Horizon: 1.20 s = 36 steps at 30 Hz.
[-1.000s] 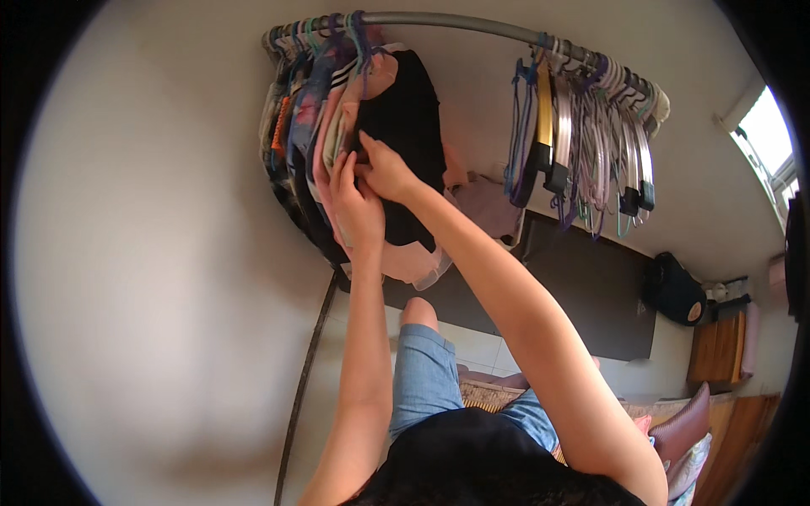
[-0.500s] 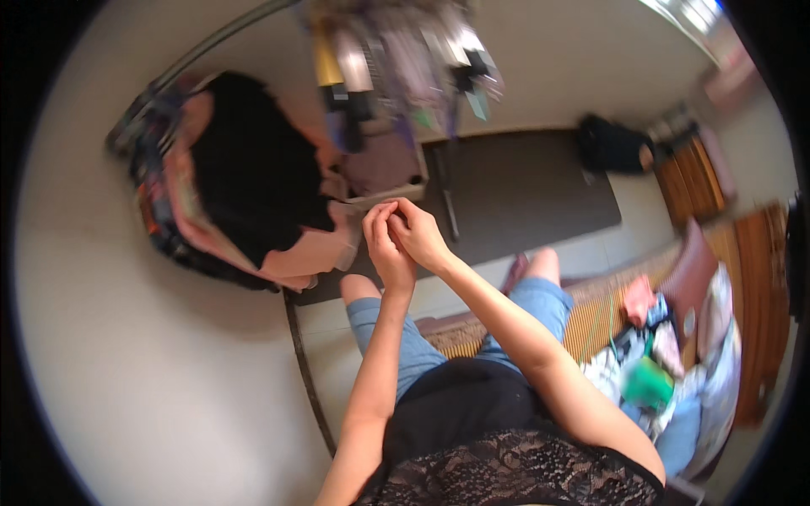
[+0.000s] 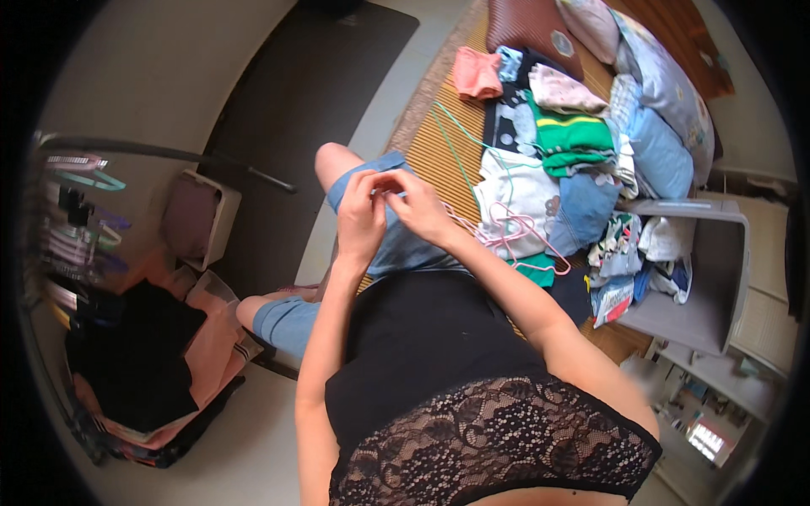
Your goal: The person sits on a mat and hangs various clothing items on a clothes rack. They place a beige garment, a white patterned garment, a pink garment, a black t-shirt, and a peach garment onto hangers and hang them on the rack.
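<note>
My left hand (image 3: pixel 361 212) and my right hand (image 3: pixel 417 207) meet in front of me, above my knee in blue denim shorts (image 3: pixel 396 244). The fingertips of both hands are pinched together and touch each other. Whether something small sits between them is too small to tell. Just right of my right hand, pink wire hangers (image 3: pixel 516 233) lie on a pile of clothes (image 3: pixel 565 169). A green hanger (image 3: pixel 469 142) lies on the striped woven mat (image 3: pixel 439 152) beyond them.
A clothes rail (image 3: pixel 126 152) with hung garments stands at the left, a black garment (image 3: pixel 135 354) and a pink one (image 3: pixel 215 333) on it. A white box (image 3: pixel 221 221), a dark floor mat (image 3: pixel 312 101), pillows (image 3: pixel 650 110) and a grey bin (image 3: pixel 713 278) surround me.
The view has swung down and right, from the rail of hung clothes to the floor and clothes pile. My hands have come away from the black garment and stay together.
</note>
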{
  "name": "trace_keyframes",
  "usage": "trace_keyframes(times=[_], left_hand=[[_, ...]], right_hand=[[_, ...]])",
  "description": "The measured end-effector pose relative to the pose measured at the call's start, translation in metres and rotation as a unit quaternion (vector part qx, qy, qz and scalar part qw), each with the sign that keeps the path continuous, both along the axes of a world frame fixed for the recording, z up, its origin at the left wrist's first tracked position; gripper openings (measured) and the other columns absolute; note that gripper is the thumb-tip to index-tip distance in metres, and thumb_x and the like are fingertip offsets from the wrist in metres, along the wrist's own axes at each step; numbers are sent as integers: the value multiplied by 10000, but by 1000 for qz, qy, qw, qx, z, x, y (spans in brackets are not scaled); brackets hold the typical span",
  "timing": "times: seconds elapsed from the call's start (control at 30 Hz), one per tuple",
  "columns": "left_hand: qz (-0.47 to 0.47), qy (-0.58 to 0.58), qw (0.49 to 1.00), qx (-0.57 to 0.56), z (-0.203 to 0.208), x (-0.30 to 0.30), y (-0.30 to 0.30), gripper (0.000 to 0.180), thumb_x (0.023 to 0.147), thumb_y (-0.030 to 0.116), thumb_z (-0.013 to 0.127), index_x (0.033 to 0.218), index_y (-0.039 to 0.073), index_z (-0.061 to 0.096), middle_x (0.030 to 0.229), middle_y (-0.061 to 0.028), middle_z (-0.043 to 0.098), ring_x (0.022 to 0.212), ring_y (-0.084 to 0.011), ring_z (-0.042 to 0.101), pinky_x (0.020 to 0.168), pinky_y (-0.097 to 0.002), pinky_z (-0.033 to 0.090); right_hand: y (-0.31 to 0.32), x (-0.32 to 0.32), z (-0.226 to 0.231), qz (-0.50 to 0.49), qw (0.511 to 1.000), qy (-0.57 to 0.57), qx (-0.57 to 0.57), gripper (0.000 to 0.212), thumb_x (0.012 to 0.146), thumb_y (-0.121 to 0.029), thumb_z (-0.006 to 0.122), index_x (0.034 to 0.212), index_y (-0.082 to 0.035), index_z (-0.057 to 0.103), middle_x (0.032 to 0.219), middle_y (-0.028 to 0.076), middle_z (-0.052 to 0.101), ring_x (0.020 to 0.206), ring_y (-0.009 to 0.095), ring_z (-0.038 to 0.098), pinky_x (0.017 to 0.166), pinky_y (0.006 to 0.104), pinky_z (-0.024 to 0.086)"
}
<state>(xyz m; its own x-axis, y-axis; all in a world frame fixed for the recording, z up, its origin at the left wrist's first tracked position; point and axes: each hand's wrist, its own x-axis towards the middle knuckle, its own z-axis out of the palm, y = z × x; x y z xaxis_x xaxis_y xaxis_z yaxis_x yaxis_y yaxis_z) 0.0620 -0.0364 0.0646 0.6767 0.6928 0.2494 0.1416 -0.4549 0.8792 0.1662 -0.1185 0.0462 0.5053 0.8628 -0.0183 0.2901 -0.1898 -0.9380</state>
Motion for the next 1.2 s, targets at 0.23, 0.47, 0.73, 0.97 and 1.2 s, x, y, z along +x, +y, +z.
trace_keyframes(times=[0.23, 0.47, 0.73, 0.97, 1.2], left_hand=[[-149, 54, 987, -13, -10, 59, -30, 158, 875, -39, 538, 998, 0, 630, 995, -142, 621, 921, -323, 626, 781, -367, 505], [-236, 111, 965, 0, -26, 93, -50, 150, 905, 22, 521, 991, 15, 645, 963, -149, 621, 913, -336, 619, 774, -384, 499], [-290, 142, 946, 5, -43, 107, -62, 185, 834, 4, 516, 974, 19, 636, 973, -149, 611, 954, -344, 598, 789, -435, 502], [-286, 140, 948, 7, -48, 115, -55, 170, 855, 9, 536, 991, 21, 638, 952, -160, 617, 923, -354, 611, 788, -413, 501], [-262, 123, 957, 6, -27, 133, -52, 266, 854, 76, 599, 1114, 20, 589, 1101, -152, 579, 1009, -339, 592, 858, -402, 488]], right_hand=[[-129, 73, -1, -266, 953, -119, -81, 173, 834, 31, 567, 1001, -12, 590, 946, 121, 616, 830, 232, 635, 721, 343, 504], [-198, 103, -5, -162, 953, -102, -233, 229, 800, -102, 665, 999, -10, 600, 967, 149, 637, 907, 276, 633, 775, 383, 489], [-188, 120, 2, -117, 935, -200, -267, 171, 828, -78, 606, 984, -82, 675, 884, 98, 644, 860, 298, 608, 749, 392, 482], [-178, 167, 57, -116, 889, -375, -237, 324, 829, -13, 528, 1111, -98, 663, 957, 96, 675, 862, 264, 625, 766, 363, 505], [-164, 175, 92, -145, 954, -142, -221, 298, 830, 21, 522, 1053, -97, 681, 776, 90, 648, 676, 177, 635, 653, 284, 519]])
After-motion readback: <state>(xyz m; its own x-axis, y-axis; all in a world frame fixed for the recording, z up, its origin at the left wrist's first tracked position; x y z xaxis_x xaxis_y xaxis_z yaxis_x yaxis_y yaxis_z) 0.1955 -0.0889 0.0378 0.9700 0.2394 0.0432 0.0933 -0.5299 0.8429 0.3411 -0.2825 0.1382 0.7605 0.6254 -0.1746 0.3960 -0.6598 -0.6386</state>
